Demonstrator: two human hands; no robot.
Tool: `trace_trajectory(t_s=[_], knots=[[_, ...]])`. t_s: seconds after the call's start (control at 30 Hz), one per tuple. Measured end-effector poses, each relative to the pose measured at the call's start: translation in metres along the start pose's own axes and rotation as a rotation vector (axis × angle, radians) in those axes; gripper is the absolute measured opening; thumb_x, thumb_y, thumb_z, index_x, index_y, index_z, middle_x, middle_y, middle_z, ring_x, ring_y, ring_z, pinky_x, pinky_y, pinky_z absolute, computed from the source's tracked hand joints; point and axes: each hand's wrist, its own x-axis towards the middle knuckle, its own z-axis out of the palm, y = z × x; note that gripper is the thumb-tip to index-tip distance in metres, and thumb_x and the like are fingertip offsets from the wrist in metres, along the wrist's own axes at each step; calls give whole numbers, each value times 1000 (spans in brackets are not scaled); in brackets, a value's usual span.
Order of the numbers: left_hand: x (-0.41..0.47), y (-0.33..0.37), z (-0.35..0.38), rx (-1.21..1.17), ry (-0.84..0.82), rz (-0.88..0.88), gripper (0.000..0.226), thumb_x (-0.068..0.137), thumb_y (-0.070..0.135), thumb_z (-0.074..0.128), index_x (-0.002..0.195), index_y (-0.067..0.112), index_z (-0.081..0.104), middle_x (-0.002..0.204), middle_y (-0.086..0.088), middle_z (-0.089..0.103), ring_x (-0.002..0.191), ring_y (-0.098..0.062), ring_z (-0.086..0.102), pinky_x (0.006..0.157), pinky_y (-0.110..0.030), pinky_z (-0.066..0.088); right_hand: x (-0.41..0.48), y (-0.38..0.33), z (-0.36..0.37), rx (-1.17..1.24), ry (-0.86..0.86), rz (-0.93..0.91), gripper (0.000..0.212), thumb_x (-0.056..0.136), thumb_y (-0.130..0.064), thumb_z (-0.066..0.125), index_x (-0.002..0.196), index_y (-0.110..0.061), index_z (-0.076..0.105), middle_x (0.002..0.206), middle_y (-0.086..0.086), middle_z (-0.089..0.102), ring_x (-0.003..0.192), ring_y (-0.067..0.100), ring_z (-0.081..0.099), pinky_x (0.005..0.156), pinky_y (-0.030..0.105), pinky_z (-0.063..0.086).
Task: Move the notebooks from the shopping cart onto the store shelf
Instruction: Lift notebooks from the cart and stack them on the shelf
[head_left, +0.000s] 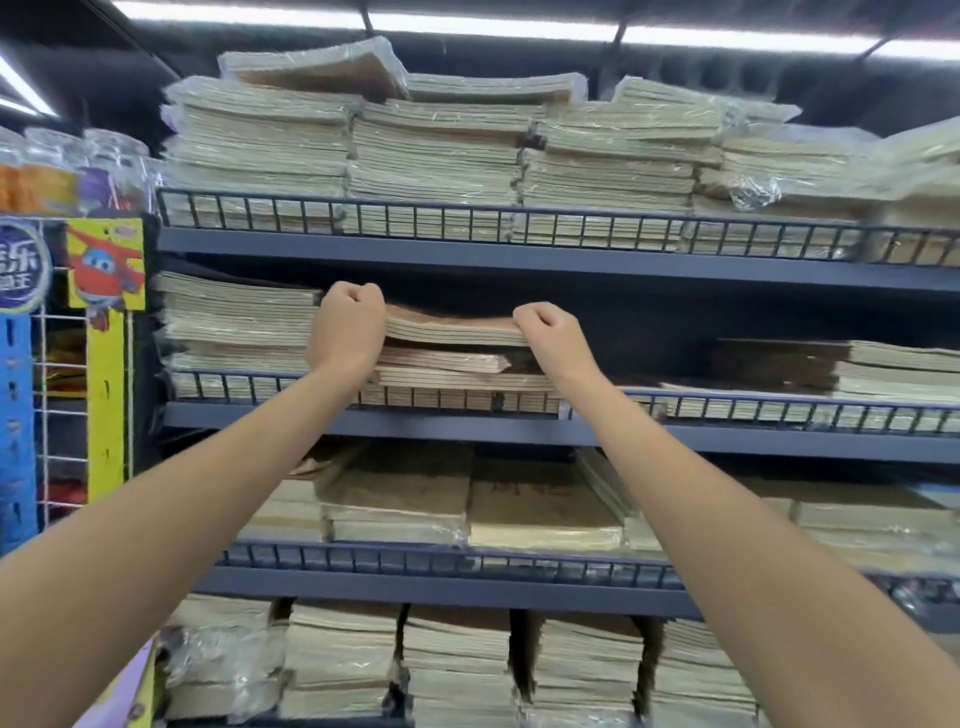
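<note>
**A:** Item one, the notebook bundle (457, 326). Where do we log it?

**B:** Middle shelf (519, 428), left of centre, above the front rail (753, 410). It sits on or just over a low stack (441, 371); we cannot tell whether its weight is down yet. The long axis runs along the shelf's front edge, with the layered edge toward us.

**A:** Item two, the grips.

**B:** The left grip (345, 332) is curled tight on the bundle's left end, just beside the taller stack (234, 317). The right grip (550, 332) is curled on the right end, pinching the near edge. The bundle spans between them, and neither grip is nearer.

**A:** Arm pose?

**B:** Both forearms reach up and forward, with the wrists about level. We judge the coming move to be a push toward the shelf's back, then a release. Cart: not in view.
</note>
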Motion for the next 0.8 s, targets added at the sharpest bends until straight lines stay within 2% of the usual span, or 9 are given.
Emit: trace_trajectory(t_s=[0.07, 0.13, 0.2, 0.3, 0.4, 0.53, 0.6, 0.67, 0.8], knots=[[7, -2, -1, 61, -1, 13, 26, 97, 30, 35, 104, 13, 53, 78, 3, 50, 73, -17, 50, 63, -29, 39, 2, 2, 3, -26, -8, -2, 30, 94, -34, 49, 114, -16, 63, 109, -3, 62, 107, 15, 55, 87, 25, 40], [17, -4, -3, 129, 7, 65, 24, 97, 27, 37, 110, 16, 55, 95, 2, 58, 90, -20, 55, 78, -34, 45, 6, 2, 1, -82, -75, 11, 44, 95, -45, 45, 128, -17, 57, 124, -3, 59, 119, 15, 51, 93, 25, 37], [26, -6, -6, 194, 8, 106, 24, 98, 21, 37, 113, 20, 56, 109, 5, 64, 104, -18, 55, 83, -34, 43, 9, 0, -1, -205, -222, 88, 64, 93, -60, 34, 142, -19, 41, 144, -1, 44, 134, 18, 39, 105, 30, 30], [32, -14, -6, 215, -49, 105, 26, 98, 20, 38, 115, 20, 58, 114, 3, 64, 101, -17, 55, 82, -33, 43, 12, -2, 1, -378, -308, 221, 81, 91, -70, 18, 149, -15, 26, 155, 4, 27, 142, 22, 27, 114, 38, 19], [21, -22, -3, 206, -91, 78, 26, 98, 28, 40, 112, 16, 58, 104, -1, 61, 89, -17, 53, 77, -31, 42, 7, 2, 3, -335, -214, 201, 75, 94, -63, 22, 145, -9, 33, 150, 8, 36, 136, 24, 35, 108, 35, 28], [12, -33, -11, 91, -68, 19, 30, 95, 45, 43, 95, 17, 53, 91, -2, 57, 90, -20, 54, 79, -34, 43, -4, 10, 1, -254, -140, 142, 58, 97, -55, 32, 132, -12, 48, 131, 6, 54, 110, 16, 50, 87, 28, 36], [9, -41, -15, 12, -110, -16, 41, 93, 52, 45, 107, 14, 54, 105, -5, 58, 98, -21, 54, 82, -33, 41, -9, 12, 0, -246, -148, 108, 58, 94, -57, 36, 131, -14, 49, 130, 4, 54, 108, 14, 50, 86, 28, 37], [1, -46, -17, -25, -163, -24, 56, 90, 56, 47, 125, 12, 46, 122, -7, 54, 112, -23, 52, 88, -33, 40, -15, 11, -2, -273, -196, 101, 66, 91, -61, 39, 140, -16, 41, 140, 4, 47, 122, 18, 47, 95, 32, 40], [-13, -45, -16, -26, -236, 31, 71, 88, 52, 51, 144, 14, 27, 148, -8, 34, 134, -25, 35, 103, -37, 33, -24, 3, -8, -318, -315, 70, 79, 88, -59, 47, 150, -19, 19, 156, 2, 25, 140, 23, 30, 110, 37, 30]])
